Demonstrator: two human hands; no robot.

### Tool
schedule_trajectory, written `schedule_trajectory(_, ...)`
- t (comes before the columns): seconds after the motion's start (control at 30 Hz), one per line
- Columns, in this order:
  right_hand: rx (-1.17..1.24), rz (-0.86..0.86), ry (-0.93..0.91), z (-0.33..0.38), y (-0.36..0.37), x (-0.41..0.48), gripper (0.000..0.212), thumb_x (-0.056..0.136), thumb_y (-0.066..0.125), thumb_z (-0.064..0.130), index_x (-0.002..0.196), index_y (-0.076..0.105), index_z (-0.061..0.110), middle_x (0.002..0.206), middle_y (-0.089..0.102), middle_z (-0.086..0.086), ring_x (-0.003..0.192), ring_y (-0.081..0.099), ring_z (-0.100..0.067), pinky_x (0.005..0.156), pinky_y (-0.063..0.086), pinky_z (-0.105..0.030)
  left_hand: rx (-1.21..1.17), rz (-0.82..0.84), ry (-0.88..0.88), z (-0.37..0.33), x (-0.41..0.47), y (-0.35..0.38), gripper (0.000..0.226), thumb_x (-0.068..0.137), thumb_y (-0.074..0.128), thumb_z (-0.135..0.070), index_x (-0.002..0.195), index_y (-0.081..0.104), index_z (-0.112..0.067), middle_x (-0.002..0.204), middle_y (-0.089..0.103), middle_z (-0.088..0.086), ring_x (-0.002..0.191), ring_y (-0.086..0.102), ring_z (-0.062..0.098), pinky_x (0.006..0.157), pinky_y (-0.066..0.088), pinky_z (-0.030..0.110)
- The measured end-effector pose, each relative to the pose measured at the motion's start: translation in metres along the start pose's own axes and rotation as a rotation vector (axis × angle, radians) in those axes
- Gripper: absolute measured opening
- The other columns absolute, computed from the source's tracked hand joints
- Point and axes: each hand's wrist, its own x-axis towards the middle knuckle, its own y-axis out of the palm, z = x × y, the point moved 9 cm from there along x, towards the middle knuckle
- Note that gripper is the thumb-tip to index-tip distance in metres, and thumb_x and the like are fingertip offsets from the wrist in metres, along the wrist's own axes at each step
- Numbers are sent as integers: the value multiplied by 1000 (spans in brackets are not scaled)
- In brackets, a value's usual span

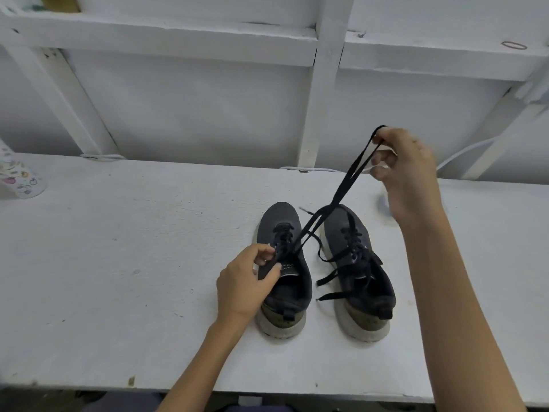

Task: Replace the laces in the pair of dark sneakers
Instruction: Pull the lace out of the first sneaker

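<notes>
The right hand (pixel 404 171) pinches the lace (pixel 337 199), stretched diagonally toward upper right from the left-of-frame sneaker (pixel 277 217), which the left hand (pixel 246 278) grips, apparently at the eyelets.

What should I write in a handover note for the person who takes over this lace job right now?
Left hand grips the left sneaker at its upper eyelets, steadying it on the table.
Right hand pinches a loop of black lace, pulled up taut from that sneaker.
Right sneaker stands beside, untied, lace threaded, ends loose.
Done: left lace seems partly drawn out.
To do: both laces to swap; no new laces in view.
</notes>
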Motion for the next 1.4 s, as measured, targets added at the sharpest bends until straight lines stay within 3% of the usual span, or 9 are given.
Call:
schedule_trajectory(0.2, -30, 26, 150, -38, -1, 5, 6, 94, 59, 15, 90, 56, 11, 73, 61, 2, 50, 47, -10, 44, 28, -19, 155, 65, 97, -14, 10, 3, 26, 83, 65, -51, 109, 59, -45, 106, 55, -26, 83, 57, -3, 72, 52, 26)
schedule_trajectory(0.4, -238, 109, 271, -74, -6, -4, 23, 93, 60, 10, 115, 57, 14, 100, 68, -7, 68, 63, -17, 46, 44, -22, 49, 39, 78, -23, 10, 6, 5, 90, 61, -34, 94, 63, -37, 101, 59, -25, 95, 57, -1, 74, 46, 19)
schedule_trajectory(0.53, -655, 222, 225, -93, -9, -15, 42, 90, 64, 12, 131, 56, 14, 112, 63, -1, 94, 66, -21, 52, 54, -26, -473, 173, -253, -12, 11, 19, 12, 95, 56, -19, 96, 68, -17, 100, 69, -8, 93, 63, 5, 77, 47, 15)
schedule_trajectory(0.6, -777, 302, 152, -95, -3, -26, 20, 87, 65, 12, 106, 69, 16, 97, 70, -1, 84, 67, -18, 53, 54, -28, -727, 246, -361, -16, 10, 19, 16, 94, 55, -16, 95, 69, -8, 95, 70, -1, 87, 64, 2, 73, 47, 10)
schedule_trajectory(0.67, -835, 432, 159, -105, 8, -44, 6, 85, 65, 11, 82, 70, 13, 71, 69, 0, 63, 64, -12, 53, 53, -29, -872, 261, -362, -18, 13, 13, 13, 87, 58, -22, 85, 67, -13, 91, 67, -1, 92, 62, 7, 88, 47, 21)
schedule_trajectory(0.8, -856, 711, 273, -133, 34, -82, 12, 88, 64, 16, 83, 72, 8, 73, 72, -7, 63, 68, -14, 49, 49, -24, -1198, 174, -404, -8, 22, -1, 11, 92, 51, -17, 86, 61, -17, 89, 68, -1, 97, 64, 11, 102, 41, 39)
schedule_trajectory(0.97, -843, 603, 244, -142, 32, -79, 22, 89, 65, 31, 78, 72, 13, 77, 72, -8, 71, 69, -19, 51, 44, -20, -1471, -42, -391, 12, 31, -19, 14, 94, 50, -12, 96, 61, -20, 114, 69, -1, 113, 63, 14, 102, 44, 38)
schedule_trajectory(1.17, -809, 576, 239, -146, 33, -79, 20, 87, 69, 35, 79, 72, 17, 70, 70, -12, 70, 67, -31, 51, 48, -24, -1203, -151, -442, 37, 15, -11, 23, 97, 51, -11, 117, 59, -21, 126, 61, -7, 127, 52, 10, 111, 36, 33)
schedule_trajectory(1.4, -873, 590, 168, -146, 39, -74, 11, 85, 69, 28, 78, 73, 20, 74, 71, 8, 72, 67, -10, 66, 55, -34, -762, 207, -345, 7, -21, 39, 41, 95, 56, -12, 134, 53, -26, 137, 50, -20, 124, 48, -5, 95, 40, 9)
